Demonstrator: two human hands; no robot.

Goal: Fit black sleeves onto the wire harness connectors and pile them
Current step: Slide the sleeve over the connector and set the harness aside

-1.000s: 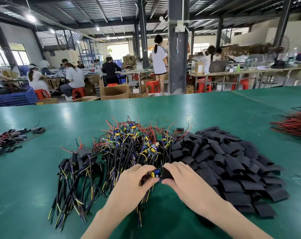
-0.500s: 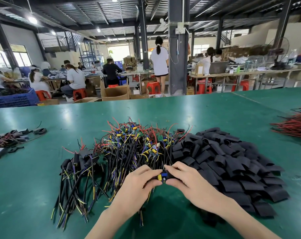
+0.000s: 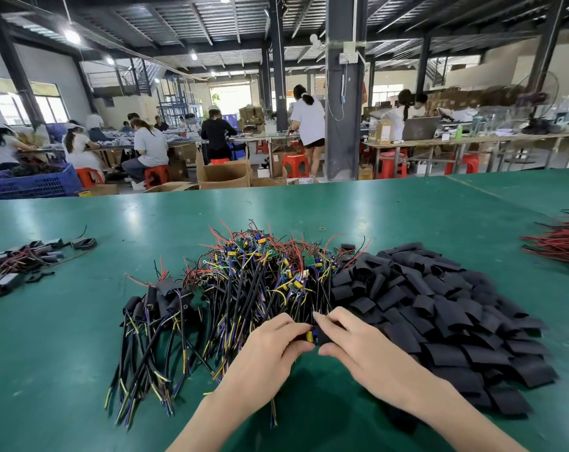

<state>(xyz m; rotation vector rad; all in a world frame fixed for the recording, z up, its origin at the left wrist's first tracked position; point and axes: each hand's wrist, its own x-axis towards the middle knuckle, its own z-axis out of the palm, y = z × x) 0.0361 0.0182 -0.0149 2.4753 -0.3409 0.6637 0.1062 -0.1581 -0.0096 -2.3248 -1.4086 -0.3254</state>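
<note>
My left hand (image 3: pixel 270 350) pinches a wire harness connector (image 3: pixel 310 336) with yellow and blue parts, just in front of the big heap of unsleeved harnesses (image 3: pixel 257 282). My right hand (image 3: pixel 358 347) pinches a black sleeve (image 3: pixel 322 337) against that connector; the sleeve covers part of it. A large heap of loose black sleeves (image 3: pixel 439 308) lies to the right. A smaller pile of sleeved harnesses (image 3: pixel 156 305) lies to the left, wires trailing toward me.
The green table (image 3: pixel 64 321) carries another bundle of dark parts (image 3: pixel 22 259) at the far left and a bunch of red wires (image 3: pixel 560 243) at the right edge. Beyond the table, people work at benches with cardboard boxes, red stools and a steel pillar.
My hands have closed together; the black sleeve has slid further over the connector, so less of its yellow and blue shows. Both hands sit slightly nearer to me.
</note>
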